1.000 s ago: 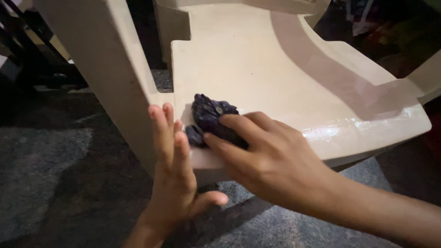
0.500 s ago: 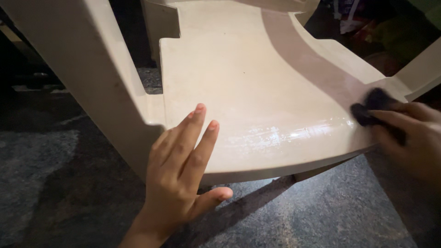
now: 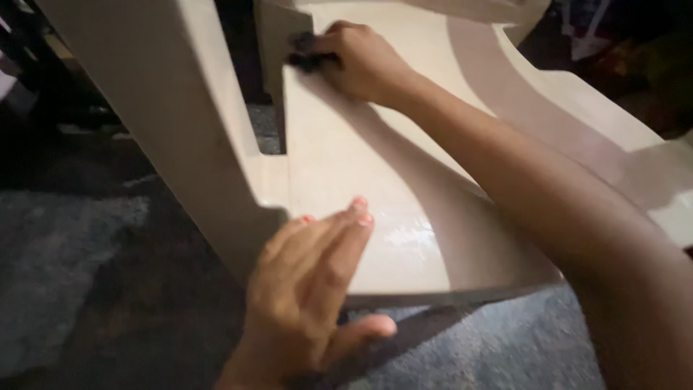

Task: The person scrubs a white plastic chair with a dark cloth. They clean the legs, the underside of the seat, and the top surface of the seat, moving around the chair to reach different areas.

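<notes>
**Cloth at the far corner of a plastic chair seat, other hand bracing the front edge**

The right hand (image 3: 361,58) reaches across the seat of a beige plastic chair (image 3: 346,152) and presses a small dark cloth (image 3: 307,52) into the back left corner, where the seat meets the armrest post. Its fingers are curled closed over the bunched cloth, which shows only as a dark wad poking out on the hand's left side. The left hand (image 3: 310,289) lies flat on the seat's front left edge, fingers straight and together, thumb hooked under the lip; it grips nothing and only steadies the chair.

The risks look modest. The cloth is wadded small, so it could slip out from under the fingers in the tight corner, or snag against the post. The arm is stretched long over the seat, and a hard push at that reach could tip or skid the light chair if the bracing hand lets go. The shiny patch near the front edge may be damp, in which case the flat palm could slide.

The seat is smooth and glossy, with a darker band curving along its right side. The chair stands on grey carpet (image 3: 65,274). The room behind is dim, and the objects there are too dark to name.
</notes>
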